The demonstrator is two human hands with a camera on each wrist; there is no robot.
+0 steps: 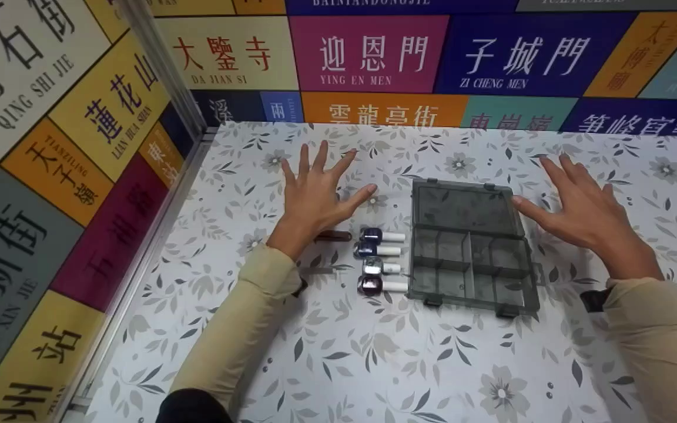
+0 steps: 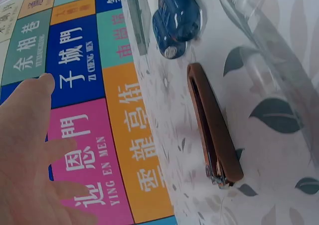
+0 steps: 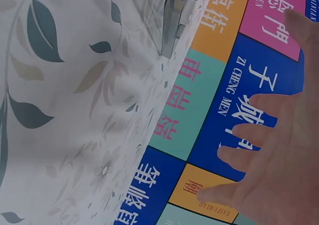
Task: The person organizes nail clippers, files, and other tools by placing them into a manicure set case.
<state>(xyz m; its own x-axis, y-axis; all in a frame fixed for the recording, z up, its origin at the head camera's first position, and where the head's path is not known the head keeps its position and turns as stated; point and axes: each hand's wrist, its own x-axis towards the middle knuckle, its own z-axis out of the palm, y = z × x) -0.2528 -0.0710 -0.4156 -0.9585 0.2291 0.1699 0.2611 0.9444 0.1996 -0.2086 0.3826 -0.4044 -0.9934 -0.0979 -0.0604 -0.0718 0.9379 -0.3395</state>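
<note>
My left hand (image 1: 315, 197) hovers with fingers spread, holding nothing. Below its wrist lies a brown nail clipper (image 2: 214, 125), partly hidden by the arm in the head view. To the right, several nail polish bottles with white caps lie on their sides in a column: two dark blue, a silvery one (image 1: 372, 266) and a dark purple one (image 1: 370, 285). Beside them sits a translucent grey divided case (image 1: 466, 207); whether its lid is closed I cannot tell. My right hand (image 1: 585, 211) is spread in the air off the case's right side, also holding nothing.
A clear plastic item (image 2: 271, 60), its kind unclear, lies near the clipper. The table (image 1: 362, 358) has a white leaf-and-flower cover. Panels with large printed characters (image 1: 368, 56) stand along its back and left sides.
</note>
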